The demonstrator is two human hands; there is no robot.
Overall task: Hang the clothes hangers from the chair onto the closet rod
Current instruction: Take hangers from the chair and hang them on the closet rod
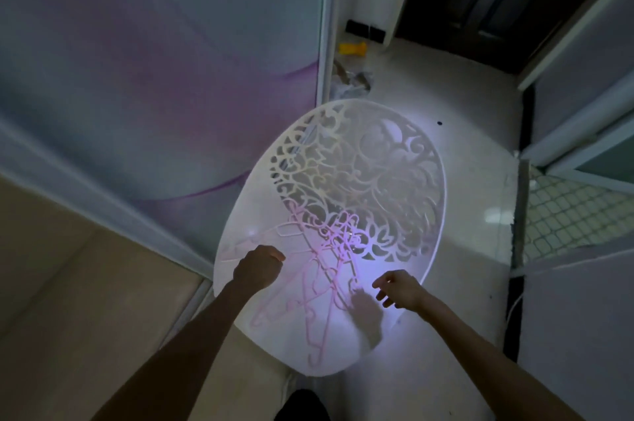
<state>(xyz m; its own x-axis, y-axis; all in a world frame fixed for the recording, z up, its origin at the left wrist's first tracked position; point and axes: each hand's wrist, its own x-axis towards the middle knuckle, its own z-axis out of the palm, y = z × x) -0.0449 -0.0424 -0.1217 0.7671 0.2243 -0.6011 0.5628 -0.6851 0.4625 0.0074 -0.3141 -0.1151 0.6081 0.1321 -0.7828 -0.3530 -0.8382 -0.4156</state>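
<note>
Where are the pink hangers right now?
In the head view, the pink hangers lie in a heap on the white chair, between the left hand and the right hand.

Pink hangers (319,286), prob. tangled, flat on white chair (404,180).

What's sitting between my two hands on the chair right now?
In the head view, the pile of pink hangers lies on the white chair seat between the left hand and right hand.
</note>
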